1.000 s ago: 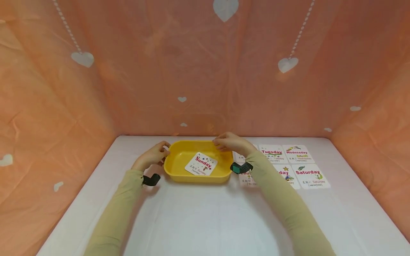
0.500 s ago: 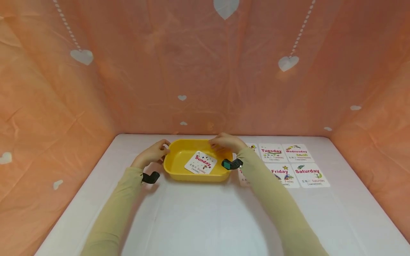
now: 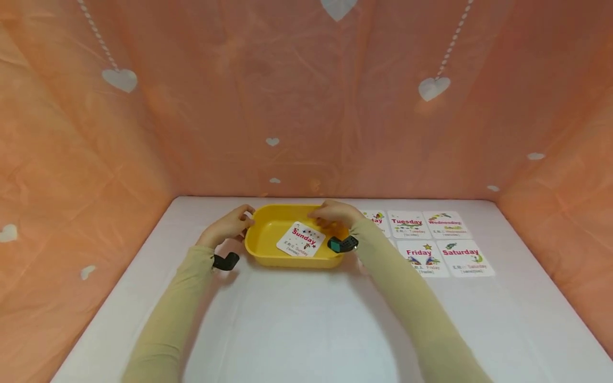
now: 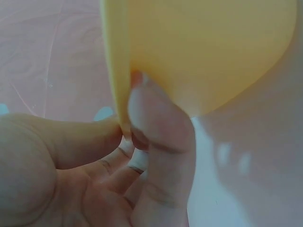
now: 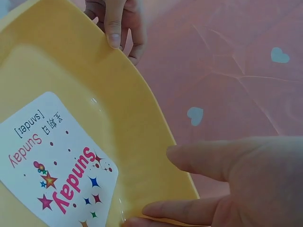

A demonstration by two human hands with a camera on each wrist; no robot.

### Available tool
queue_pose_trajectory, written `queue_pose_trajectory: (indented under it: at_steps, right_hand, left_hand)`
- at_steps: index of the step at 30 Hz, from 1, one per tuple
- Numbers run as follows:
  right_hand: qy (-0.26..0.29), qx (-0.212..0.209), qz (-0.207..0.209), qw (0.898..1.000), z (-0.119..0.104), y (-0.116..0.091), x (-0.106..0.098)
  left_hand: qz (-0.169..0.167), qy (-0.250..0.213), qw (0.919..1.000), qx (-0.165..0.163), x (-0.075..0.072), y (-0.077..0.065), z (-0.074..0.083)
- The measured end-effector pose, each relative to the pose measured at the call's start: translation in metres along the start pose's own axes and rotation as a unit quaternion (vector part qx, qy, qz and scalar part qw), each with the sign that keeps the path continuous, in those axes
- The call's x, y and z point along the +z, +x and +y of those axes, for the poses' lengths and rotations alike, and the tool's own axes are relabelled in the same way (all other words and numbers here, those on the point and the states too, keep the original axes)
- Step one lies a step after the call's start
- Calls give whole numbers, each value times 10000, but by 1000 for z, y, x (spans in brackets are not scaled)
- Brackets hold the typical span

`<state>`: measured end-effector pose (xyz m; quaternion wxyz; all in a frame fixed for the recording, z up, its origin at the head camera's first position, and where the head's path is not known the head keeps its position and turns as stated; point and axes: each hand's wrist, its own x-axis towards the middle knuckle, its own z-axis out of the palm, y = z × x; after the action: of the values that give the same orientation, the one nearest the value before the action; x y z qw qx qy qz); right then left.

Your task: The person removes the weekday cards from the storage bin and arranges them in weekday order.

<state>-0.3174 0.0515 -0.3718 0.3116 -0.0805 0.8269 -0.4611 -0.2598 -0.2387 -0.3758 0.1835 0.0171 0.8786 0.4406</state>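
A shallow yellow plastic basin sits toward the back of the table. My left hand pinches its left rim; in the left wrist view, thumb and index finger meet on either side of the basin's wall. Inside the basin lies a white square card printed "Sunday", turned at an angle. Over the basin's right end reaches my right hand. The right wrist view shows its fingers fairly straight and spread over the rim, apart from the Sunday card.
Right of the basin, similar cards lie in two rows: Tuesday, Wednesday, Friday and Saturday. My right sleeve partly covers others. Orange cloth walls with white hearts enclose the white table.
My right hand has shifted left, further over the basin, and more of the Friday card shows. The left hand keeps its pinch on the rim. The head view has tilted slightly.
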Motion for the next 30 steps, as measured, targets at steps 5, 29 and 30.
queue_pose_trajectory:
  at_steps: [5, 29, 30]
  right_hand:
    - [57, 67, -3, 10000, 0, 2, 1]
    - [-272, 89, -499, 9983, -4, 14, 14]
    - [-250, 87, -492, 9984, -4, 14, 15]
  left_hand:
    - [6, 31, 10000, -38, -2, -1, 2]
    - [49, -57, 10000, 2, 1, 2, -2]
    - [45, -51, 10000, 5, 0, 3, -2]
